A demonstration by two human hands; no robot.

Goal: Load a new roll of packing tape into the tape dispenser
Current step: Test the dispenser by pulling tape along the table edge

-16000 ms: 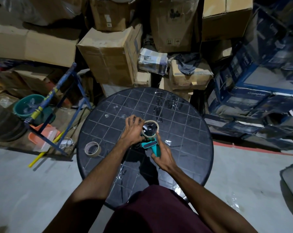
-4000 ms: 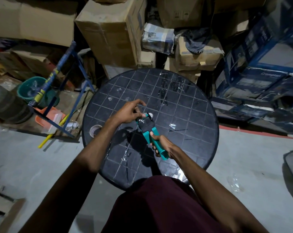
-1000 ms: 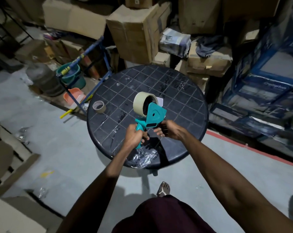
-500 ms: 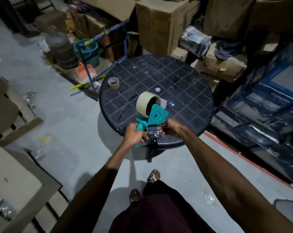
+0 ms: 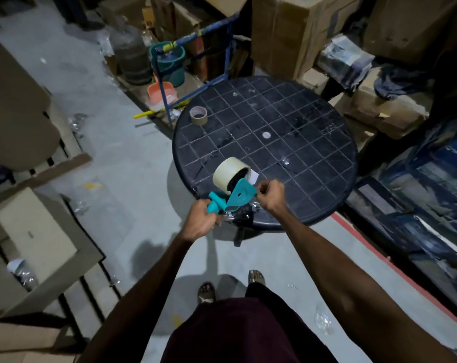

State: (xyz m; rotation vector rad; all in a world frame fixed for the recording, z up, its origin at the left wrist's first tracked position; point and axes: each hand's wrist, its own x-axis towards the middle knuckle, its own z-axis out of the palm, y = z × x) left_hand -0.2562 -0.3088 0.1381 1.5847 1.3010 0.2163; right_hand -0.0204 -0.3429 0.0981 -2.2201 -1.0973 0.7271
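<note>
Head view: teal plastic tape dispenser (image 5: pixel 236 196) held in the air over the near rim of the round black gridded plastic table (image 5: pixel 313 142), with the pale beige roll of packing tape (image 5: pixel 228 174) already seated on its hub. Left hand (image 5: pixel 199 222) is wrapped around the handle. Right hand (image 5: pixel 270 196) has its fingers curled at the dispenser's front edge, apparently pinching the free tape end; dim light, cannot confirm. Judged step: threading the tape toward the cutter. To do well: hold the handle steady, draw the end straight, keep the adhesive from folding onto itself. A nearly spent brown cardboard tape core (image 5: pixel 198 116) sits on the table's far left edge, well apart.
</note>
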